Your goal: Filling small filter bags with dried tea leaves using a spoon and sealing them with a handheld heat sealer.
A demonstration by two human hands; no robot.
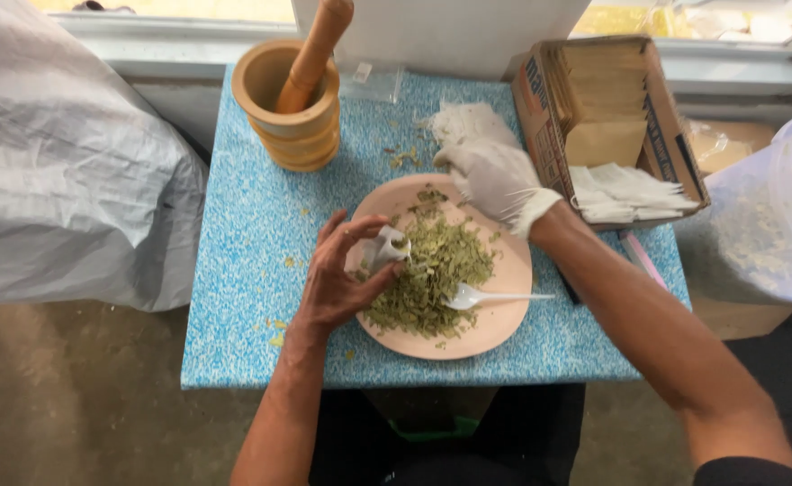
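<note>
While the left hand (337,279) pinches a small white sachet (385,247) open over the plate (504,328) to catch spills, the gloved right hand (495,175) rests half-curled, empty, above the dried leaves (432,274).

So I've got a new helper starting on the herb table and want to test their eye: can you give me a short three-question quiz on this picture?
1. True or false: the right hand wears a white glove.
2. What does the bare left hand hold over the pink plate? A) small white pouch B) wooden pestle C) brown envelope
3. Where does the white plastic spoon lie?

Key: 1 true. 2 A, the small white pouch. 3 On the plate, bowl end against the dried green leaves.
</note>
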